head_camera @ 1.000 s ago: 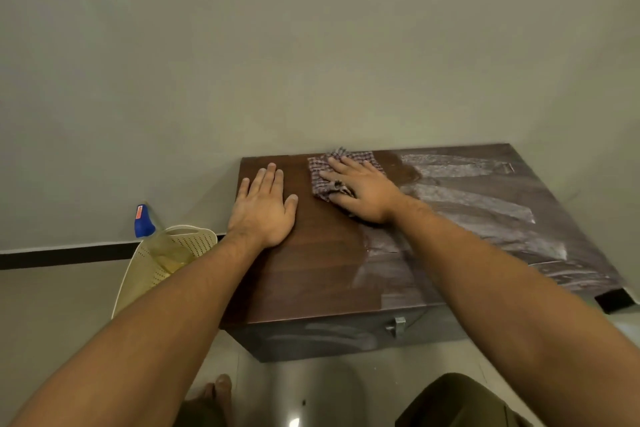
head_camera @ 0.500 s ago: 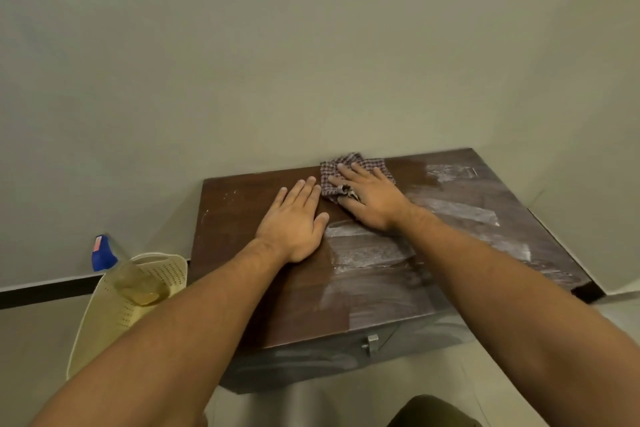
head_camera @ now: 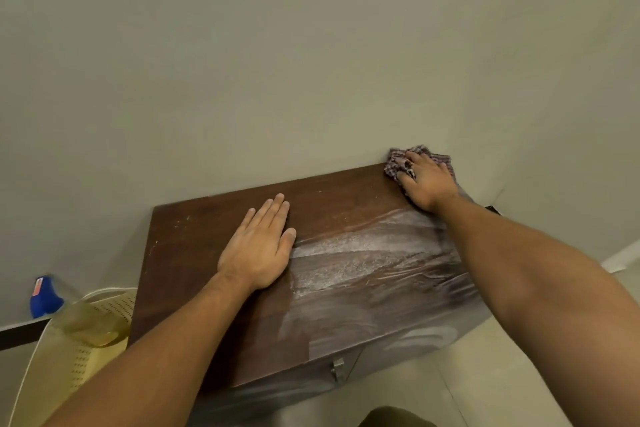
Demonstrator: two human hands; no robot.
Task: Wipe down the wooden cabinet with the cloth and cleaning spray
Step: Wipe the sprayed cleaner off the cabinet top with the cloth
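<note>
With the right hand (head_camera: pixel 427 180) pressing the checked cloth (head_camera: pixel 394 163) flat at the wooden cabinet (head_camera: pixel 207 236)'s far corner and the left hand (head_camera: pixel 258 250) spread flat, the soapy streaks (head_camera: pixel 363 253) may dry unwiped.

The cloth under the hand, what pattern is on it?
The cloth has small checks, reddish-purple and white. The head view shows it, at the cabinet's far right corner.

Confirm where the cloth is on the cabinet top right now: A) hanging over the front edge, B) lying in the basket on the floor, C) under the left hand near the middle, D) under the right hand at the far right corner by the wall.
D: the right hand presses the checked cloth onto the cabinet top at its far right corner against the wall, while the left hand lies flat and bare near the middle.
</note>
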